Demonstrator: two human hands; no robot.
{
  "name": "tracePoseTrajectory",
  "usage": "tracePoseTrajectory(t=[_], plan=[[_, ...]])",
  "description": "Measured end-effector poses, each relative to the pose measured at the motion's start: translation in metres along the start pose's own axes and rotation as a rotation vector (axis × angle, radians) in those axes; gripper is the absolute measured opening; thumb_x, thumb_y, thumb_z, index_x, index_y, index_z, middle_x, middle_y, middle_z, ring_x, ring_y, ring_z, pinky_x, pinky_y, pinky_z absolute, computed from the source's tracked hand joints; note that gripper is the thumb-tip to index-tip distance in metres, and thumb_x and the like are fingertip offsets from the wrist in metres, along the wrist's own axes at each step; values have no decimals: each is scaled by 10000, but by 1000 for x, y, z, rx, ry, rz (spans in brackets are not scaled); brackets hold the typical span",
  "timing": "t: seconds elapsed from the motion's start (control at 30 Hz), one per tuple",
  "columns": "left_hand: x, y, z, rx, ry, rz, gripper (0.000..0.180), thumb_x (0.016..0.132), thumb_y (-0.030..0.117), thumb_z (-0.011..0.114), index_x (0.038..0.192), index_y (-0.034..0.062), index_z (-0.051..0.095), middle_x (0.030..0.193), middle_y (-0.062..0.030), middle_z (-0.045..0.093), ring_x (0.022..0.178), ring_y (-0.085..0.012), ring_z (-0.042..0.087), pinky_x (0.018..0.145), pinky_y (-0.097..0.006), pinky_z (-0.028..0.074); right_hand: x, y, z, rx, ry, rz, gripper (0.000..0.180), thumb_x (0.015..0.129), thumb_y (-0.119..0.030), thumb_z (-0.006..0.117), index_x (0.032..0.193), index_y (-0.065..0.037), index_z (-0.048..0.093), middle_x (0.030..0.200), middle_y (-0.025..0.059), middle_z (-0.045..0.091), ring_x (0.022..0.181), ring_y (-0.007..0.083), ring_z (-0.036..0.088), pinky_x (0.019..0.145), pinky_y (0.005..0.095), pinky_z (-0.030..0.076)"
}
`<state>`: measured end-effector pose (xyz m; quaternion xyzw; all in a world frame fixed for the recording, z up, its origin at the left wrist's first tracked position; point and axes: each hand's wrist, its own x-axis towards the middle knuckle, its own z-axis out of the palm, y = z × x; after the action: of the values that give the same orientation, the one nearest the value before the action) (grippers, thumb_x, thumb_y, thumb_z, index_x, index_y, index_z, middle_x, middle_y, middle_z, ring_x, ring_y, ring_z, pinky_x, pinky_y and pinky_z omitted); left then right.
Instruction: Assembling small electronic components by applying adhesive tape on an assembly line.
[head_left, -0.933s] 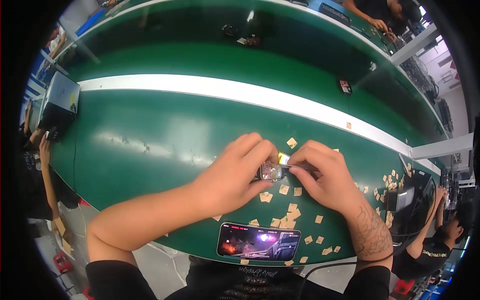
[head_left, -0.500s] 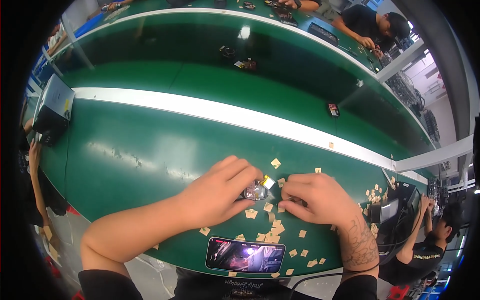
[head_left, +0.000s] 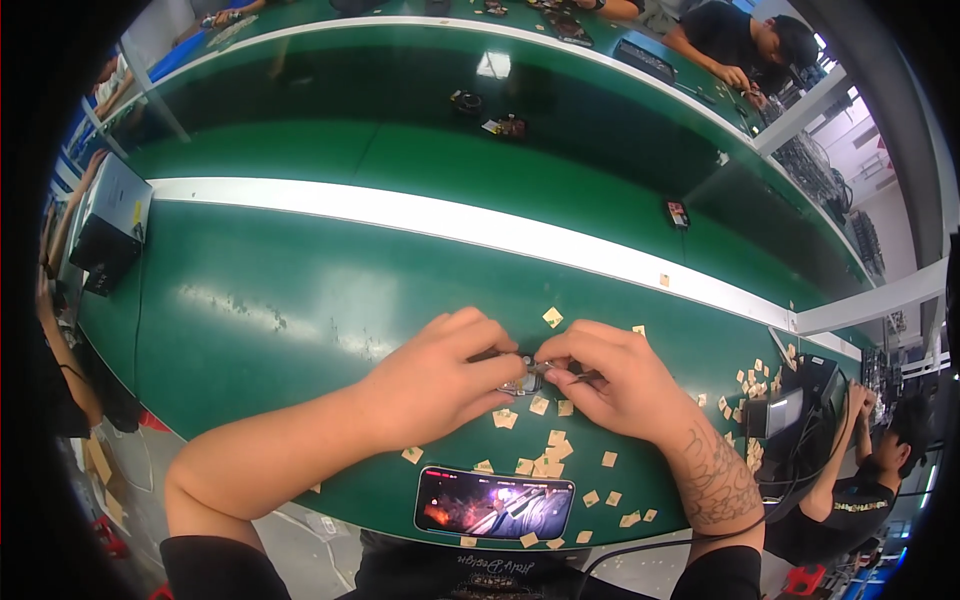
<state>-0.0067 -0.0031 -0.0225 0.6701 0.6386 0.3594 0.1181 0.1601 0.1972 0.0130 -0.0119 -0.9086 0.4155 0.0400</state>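
Observation:
My left hand [head_left: 450, 370] grips a small dark-rimmed electronic device [head_left: 524, 382] with its open inside facing up, between thumb and fingers. My right hand [head_left: 628, 380] is closed at the device's right side, its fingertips meeting over the upper edge. A thin grey tool [head_left: 592, 377], tweezers by its look, shows between the right thumb and fingers. The fingers cover much of the inside of the device. Several small tan paper squares [head_left: 538, 405] lie loose on the green table [head_left: 250, 370] around both hands.
A phone [head_left: 495, 503] playing a video lies at the near edge. To the right stand a dark device with a small screen [head_left: 772, 418] and a black cable [head_left: 660, 545]. A boxy metal machine [head_left: 110, 210] is at far left. A white ledge [head_left: 400, 208] crosses behind; co-workers sit around.
My right hand has moved left and up, onto the device in my left hand. The yellow-and-silver battery pack seen at the device's upper right is now hidden by my fingers.

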Motion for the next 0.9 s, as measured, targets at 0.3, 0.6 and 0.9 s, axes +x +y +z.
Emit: tracePoseTrajectory(t=[0.3, 0.6, 0.9], plan=[[-4, 4, 4, 123, -12, 41, 307, 867, 173, 828, 1154, 115, 736, 1162, -53, 651, 1090, -276, 627, 915, -406, 552, -1, -1, -13, 77, -81, 65, 280, 920, 33, 738, 1191, -37, 717, 997, 120, 730, 883, 279, 759, 768, 373, 615], [-2, 5, 4, 235, -22, 115, 233, 870, 144, 705, 1093, 79, 710, 1094, -56, 620, 1100, -253, 609, 901, -397, 536, -1, -20, -5, -161, -13, 59, 242, 936, 29, 728, 1173, -17, 727, 943, 133, 722, 804, 286, 744, 699, 356, 606], [0, 4, 4, 208, -1, 94, 335, 810, 173, 860, 1110, 88, 737, 1140, -66, 677, 1052, -279, 643, 875, -403, 569, -10, -12, 20, -149, 117, 7, 277, 944, -52, 741, 1215, -69, 685, 984, 115, 718, 809, 381, 728, 665, 451, 595]])
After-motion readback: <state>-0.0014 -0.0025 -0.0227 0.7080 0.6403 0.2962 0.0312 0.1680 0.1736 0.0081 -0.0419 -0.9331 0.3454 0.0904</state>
